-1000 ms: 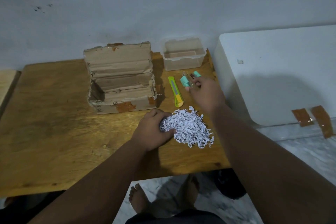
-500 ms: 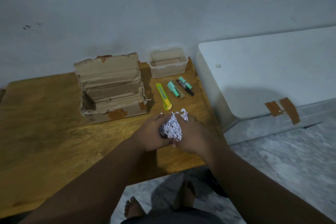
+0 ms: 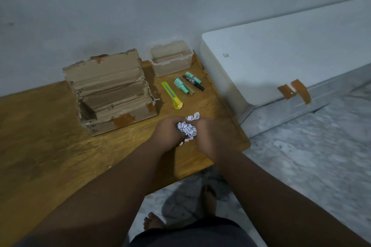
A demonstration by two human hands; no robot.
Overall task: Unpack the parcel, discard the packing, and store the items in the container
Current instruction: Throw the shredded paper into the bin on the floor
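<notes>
Wooden counter (image 3: 50, 136), near right part: left hand (image 3: 167, 132) and right hand (image 3: 208, 134) both curled round one wad of white shredded paper (image 3: 187, 129), squeezed between them. A few strips poke out on the far side. Cannot tell whether the wad touches the counter.

Cardboard box (image 3: 112, 90) stands open at left, flaps up, near the wall. Clear plastic container (image 3: 170, 58), open-topped, sits far, just right of the box. Between it and the hands lie a yellow-green utility knife (image 3: 172, 96), two teal-capped tubes (image 3: 180, 85) and a black pen (image 3: 197, 85).

White slab (image 3: 281, 62) at right, with brown tape on its near edge. Marble floor (image 3: 311, 156) below, with a bare foot (image 3: 153, 223) on it
</notes>
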